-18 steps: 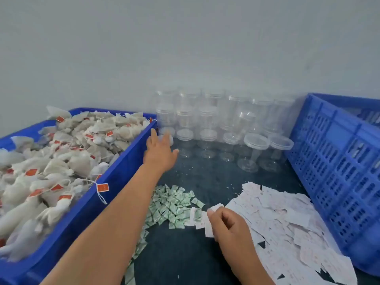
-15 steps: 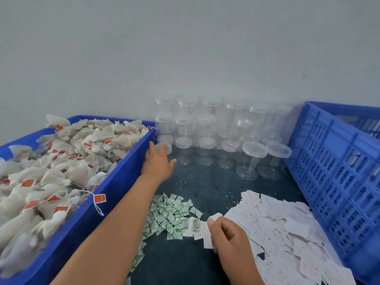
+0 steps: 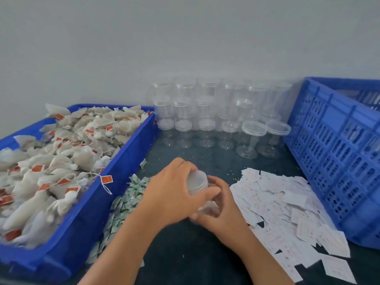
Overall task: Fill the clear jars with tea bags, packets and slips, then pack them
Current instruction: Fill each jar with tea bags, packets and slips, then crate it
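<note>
Head view: both hands meet over the middle of the dark table [image 3: 185,256], holding one clear jar [image 3: 197,182] between them, tilted with its top pointing away. The left hand [image 3: 174,194] curls its fingers and thumb round the jar's upper end. The right hand [image 3: 223,212] wraps its fingers round the lower part from the other side. The jar is blurred, so I cannot tell what is inside it.

Left of the hands a blue bin [image 3: 127,157] is heaped with tea bags [image 3: 61,161], one red tag hanging over its rim. Green packets [image 3: 127,199] lie along the bin's wall, partly under the left forearm. White slips [image 3: 287,206] spread to the right of the right hand, reaching the blue crate [image 3: 329,157]. At the back a jar stack [image 3: 205,112] stands against the wall, between bin and crate.
</note>
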Available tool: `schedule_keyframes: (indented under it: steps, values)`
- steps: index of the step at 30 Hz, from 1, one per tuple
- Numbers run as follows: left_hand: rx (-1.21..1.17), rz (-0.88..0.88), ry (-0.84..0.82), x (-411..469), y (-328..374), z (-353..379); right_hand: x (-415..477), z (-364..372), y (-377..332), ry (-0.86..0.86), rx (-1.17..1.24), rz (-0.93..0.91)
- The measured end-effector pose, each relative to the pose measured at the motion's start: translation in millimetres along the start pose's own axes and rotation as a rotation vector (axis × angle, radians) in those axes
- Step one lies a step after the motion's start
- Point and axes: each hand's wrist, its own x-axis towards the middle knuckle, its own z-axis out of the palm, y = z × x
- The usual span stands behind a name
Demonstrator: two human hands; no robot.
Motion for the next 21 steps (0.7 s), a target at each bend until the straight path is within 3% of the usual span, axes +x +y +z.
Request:
schedule_keyframes:
  steps: [3, 7, 10, 15, 17, 21]
  values:
    - [-0.150, 0.109, -0.025, -35, 4, 9, -12, 3, -4, -0.086, -0.170, -0.070]
    - [-0.534, 0.258, -0.007, -46, -5, 21, -17, 1, -4, -0.131, -0.279, -0.103]
    - [-0.675, 0.103, 0.119, -50, 7, 34, -19, 6, -1, -0.063, -0.319, -0.157]
    - [-0.523, -0.299, 0.211, -54, 34, 45, -14, 9, 7, 0.114, -0.495, -0.273]
    - [-0.359, -0.239, 0.134, -58, 35, 39, -10, 8, 9, 0.133, -0.460, -0.246]
    - [-0.180, 0.083, -0.217, -59, 14, 2, -11, 0, 9, 0.097, -0.369, -0.210]
